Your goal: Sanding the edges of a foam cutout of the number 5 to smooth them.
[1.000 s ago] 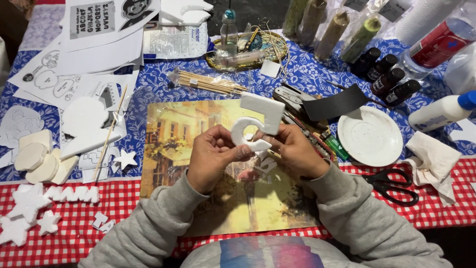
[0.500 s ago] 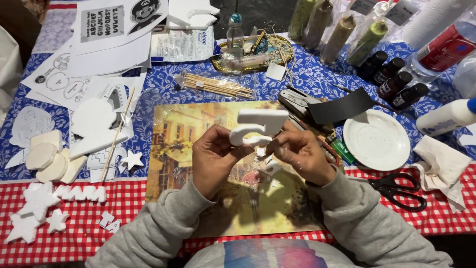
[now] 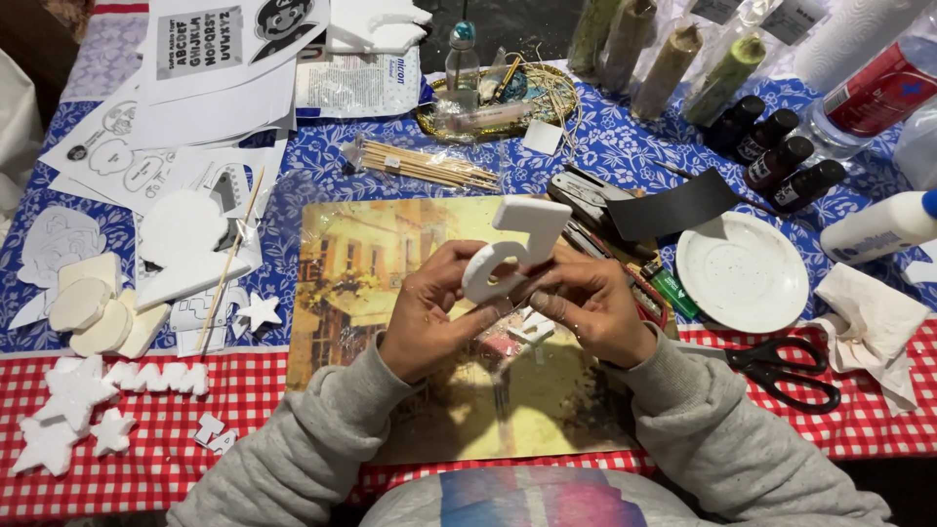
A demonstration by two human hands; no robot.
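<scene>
A white foam cut-out shaped like a numeral (image 3: 509, 246) is held up between both hands over a picture board (image 3: 371, 283) on the table. My left hand (image 3: 429, 314) grips its rounded lower part from the left. My right hand (image 3: 588, 304) pinches it from the right, fingers against its edge. Small white foam scraps (image 3: 530, 330) lie on the board just under the hands. Both arms wear grey sleeves.
White foam stars and shapes (image 3: 68, 410) lie at the left. Printed paper sheets (image 3: 185, 88) cover the far left. Wooden skewers (image 3: 425, 164), a white plate (image 3: 740, 271), black scissors (image 3: 791, 371), a glue bottle (image 3: 878, 226), dark paint bottles (image 3: 776, 156) and crumpled tissue (image 3: 869, 322) surround the board.
The foam numeral has been turned and tilted in my hands, and both hands have shifted slightly toward me over the board.
</scene>
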